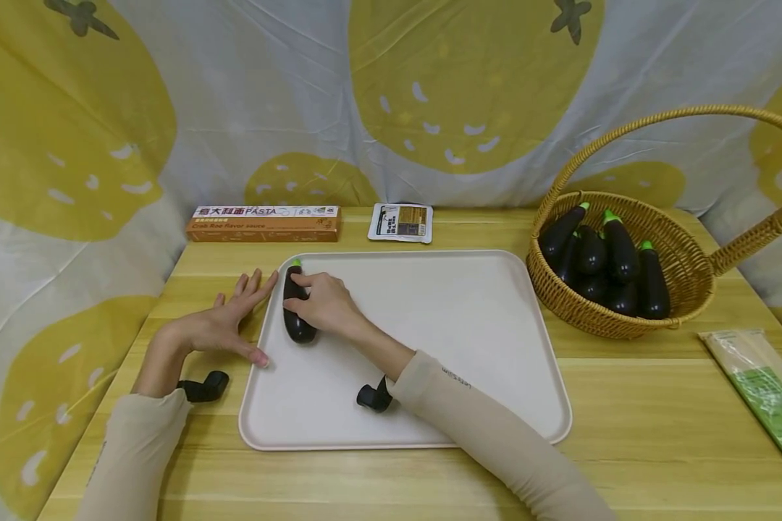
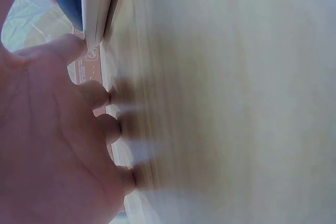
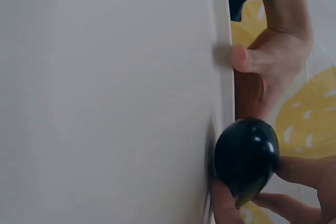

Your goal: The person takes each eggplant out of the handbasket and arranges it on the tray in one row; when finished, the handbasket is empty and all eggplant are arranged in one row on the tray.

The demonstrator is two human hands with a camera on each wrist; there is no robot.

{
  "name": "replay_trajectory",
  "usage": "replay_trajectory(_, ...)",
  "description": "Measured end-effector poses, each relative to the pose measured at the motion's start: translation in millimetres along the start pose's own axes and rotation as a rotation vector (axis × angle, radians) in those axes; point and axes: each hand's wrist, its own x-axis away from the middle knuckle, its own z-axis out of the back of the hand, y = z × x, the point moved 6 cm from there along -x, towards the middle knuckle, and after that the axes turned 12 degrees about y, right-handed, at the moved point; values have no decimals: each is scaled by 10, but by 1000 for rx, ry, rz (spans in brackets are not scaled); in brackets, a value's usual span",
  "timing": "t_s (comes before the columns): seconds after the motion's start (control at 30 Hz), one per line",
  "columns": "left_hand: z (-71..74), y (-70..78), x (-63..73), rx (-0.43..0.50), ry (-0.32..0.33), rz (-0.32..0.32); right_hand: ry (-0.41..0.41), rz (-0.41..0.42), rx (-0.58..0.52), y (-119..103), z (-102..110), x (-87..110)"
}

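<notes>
A dark eggplant (image 1: 297, 327) with a bright green stem end lies along the left side of the white tray (image 1: 456, 340). My right hand (image 1: 329, 304) pinches it between thumb and fingers; in the right wrist view its rounded end (image 3: 245, 153) faces the camera, with fingers on both sides. My left hand (image 1: 224, 322) is spread at the tray's left rim, thumb and index finger at the edge. The left wrist view shows the other fingertips (image 2: 126, 179) of that hand down on the wooden table, nothing held.
A wicker basket (image 1: 580, 311) with a tall handle holds several eggplants at the right. Behind the tray are a pasta box (image 1: 263, 226) and a small flat packet (image 1: 400, 222). A green and clear package (image 1: 765, 391) lies at the right edge. A patterned cloth (image 1: 267, 87) hangs behind.
</notes>
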Motion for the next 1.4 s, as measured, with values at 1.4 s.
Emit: replay_trajectory(1.4, -9, 4, 23, 7, 7, -2, -152, 11, -72, 23, 34, -2)
